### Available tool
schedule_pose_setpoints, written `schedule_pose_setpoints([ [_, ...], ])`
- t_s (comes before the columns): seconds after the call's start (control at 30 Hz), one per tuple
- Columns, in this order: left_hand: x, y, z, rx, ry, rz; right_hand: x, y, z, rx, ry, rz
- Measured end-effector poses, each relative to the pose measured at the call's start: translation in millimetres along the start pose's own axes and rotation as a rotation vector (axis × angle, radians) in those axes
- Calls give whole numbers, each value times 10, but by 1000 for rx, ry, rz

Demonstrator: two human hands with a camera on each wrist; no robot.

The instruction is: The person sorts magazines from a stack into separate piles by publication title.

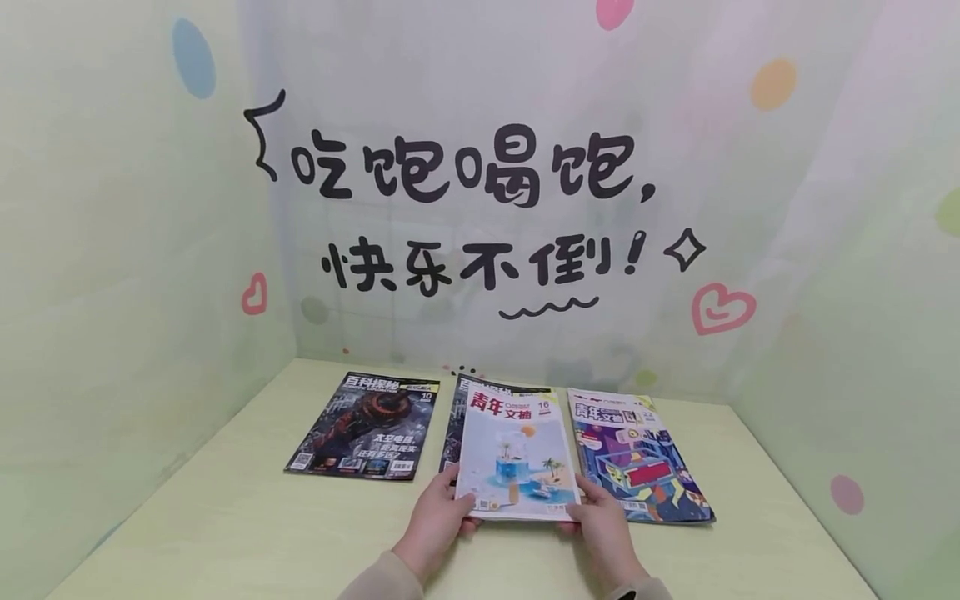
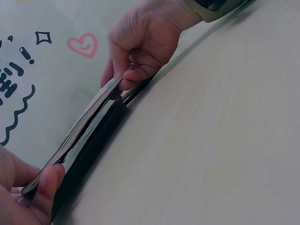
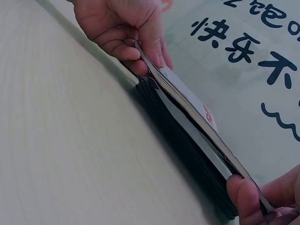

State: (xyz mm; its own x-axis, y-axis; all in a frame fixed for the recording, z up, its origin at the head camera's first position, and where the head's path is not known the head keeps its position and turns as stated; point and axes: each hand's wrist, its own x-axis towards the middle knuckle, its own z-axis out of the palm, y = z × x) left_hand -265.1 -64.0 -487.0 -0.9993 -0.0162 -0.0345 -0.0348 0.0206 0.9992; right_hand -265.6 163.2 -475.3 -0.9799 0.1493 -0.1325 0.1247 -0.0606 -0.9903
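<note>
A magazine point(image 1: 517, 454) with a white and blue cover, showing palms and an orange sun, lies over a darker magazine point(image 1: 453, 421) in the middle of the table. My left hand point(image 1: 438, 515) grips its near left corner, thumb on the cover. At the near right corner, my right hand point(image 1: 606, 527) pinches it the same way. Both wrist views show fingers curled under the held magazine's edge point(image 3: 199, 119). Beneath that edge is a thick dark stack point(image 3: 183, 152), with a narrow gap between them. The lower magazine's cover is mostly hidden.
To the left lies a dark magazine point(image 1: 363, 429) with a reddish-brown structure on its cover. A colourful purple-blue magazine point(image 1: 647, 462) lies close by on the right. The pale yellow table point(image 1: 247, 533) meets light printed walls point(image 1: 480, 333) at the back and sides.
</note>
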Motion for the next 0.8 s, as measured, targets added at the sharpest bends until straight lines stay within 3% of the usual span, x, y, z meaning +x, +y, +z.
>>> schedule_pose_setpoints([
  [0.27, -14, 56, 364, -48, -31, 27, 33, -61, -363, -32, 35, -15],
  [0.57, -30, 148, 893, -94, -75, 43, 71, -144, -897, -14, 59, 2],
  [0.8, 12, 258, 1223, -73, -116, 39, 63, -255, -1250, -10, 66, 25],
])
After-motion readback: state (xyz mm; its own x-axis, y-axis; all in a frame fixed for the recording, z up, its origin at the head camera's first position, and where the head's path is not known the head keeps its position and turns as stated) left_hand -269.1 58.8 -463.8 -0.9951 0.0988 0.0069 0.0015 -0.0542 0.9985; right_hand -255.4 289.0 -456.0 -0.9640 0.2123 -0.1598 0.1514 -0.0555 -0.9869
